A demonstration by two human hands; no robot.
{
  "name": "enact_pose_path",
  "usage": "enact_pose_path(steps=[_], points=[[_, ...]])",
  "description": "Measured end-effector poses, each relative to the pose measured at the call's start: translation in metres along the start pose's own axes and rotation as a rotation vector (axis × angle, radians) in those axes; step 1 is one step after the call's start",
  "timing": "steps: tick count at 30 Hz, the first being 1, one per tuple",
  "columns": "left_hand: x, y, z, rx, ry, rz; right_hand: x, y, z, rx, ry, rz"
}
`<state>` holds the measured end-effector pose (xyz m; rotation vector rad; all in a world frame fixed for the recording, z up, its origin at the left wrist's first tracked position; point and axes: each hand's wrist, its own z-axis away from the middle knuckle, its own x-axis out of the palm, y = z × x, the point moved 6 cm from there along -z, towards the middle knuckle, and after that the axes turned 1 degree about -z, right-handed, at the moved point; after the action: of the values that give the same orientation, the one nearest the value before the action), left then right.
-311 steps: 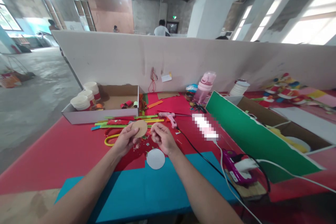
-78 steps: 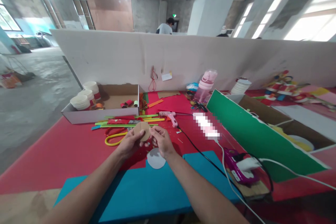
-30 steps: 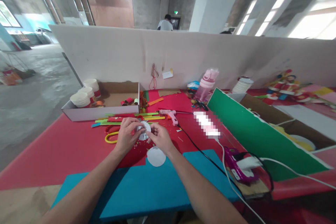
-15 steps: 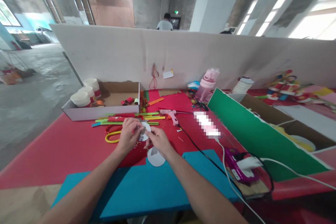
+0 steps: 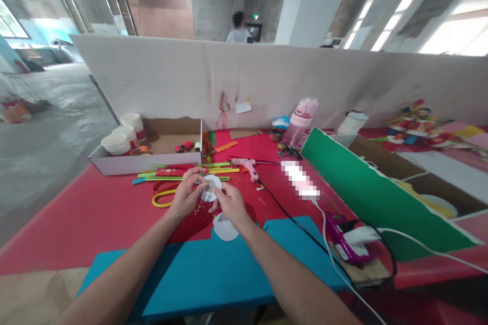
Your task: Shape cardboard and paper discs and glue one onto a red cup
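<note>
Where fingers (image 5: 195, 179) pinch — disc (image 5: 208, 196) (white) between

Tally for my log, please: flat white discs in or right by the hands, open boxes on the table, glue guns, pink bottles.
Held disc and loose disc: 2
White box and green-sided box: 2
Glue gun: 1
Pink bottle: 1
Total: 6

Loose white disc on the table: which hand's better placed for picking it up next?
Right, probably: the right hand is right beside the loose disc; the left hand is farther off. Catch: right also grips the printed disc.
</note>
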<state>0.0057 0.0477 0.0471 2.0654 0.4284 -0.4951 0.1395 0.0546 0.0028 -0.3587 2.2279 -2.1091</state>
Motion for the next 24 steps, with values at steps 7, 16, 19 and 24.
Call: enact_pose_path(steps=[7,16,19,24], points=[[0.004,0.01,0.004,-0.012,0.0,0.048,-0.035,-0.012,-0.011,0.003,0.2,-0.288],[0.004,-0.011,0.002,-0.165,-0.12,0.036,-0.028,-0.013,-0.012,-0.032,0.084,-0.361],[0.004,-0.014,0.002,-0.149,-0.128,-0.028,-0.026,-0.013,-0.011,-0.036,0.074,-0.35],[0.0,-0.014,0.001,-0.183,-0.111,0.045,-0.023,-0.013,-0.009,-0.023,0.063,-0.319]])
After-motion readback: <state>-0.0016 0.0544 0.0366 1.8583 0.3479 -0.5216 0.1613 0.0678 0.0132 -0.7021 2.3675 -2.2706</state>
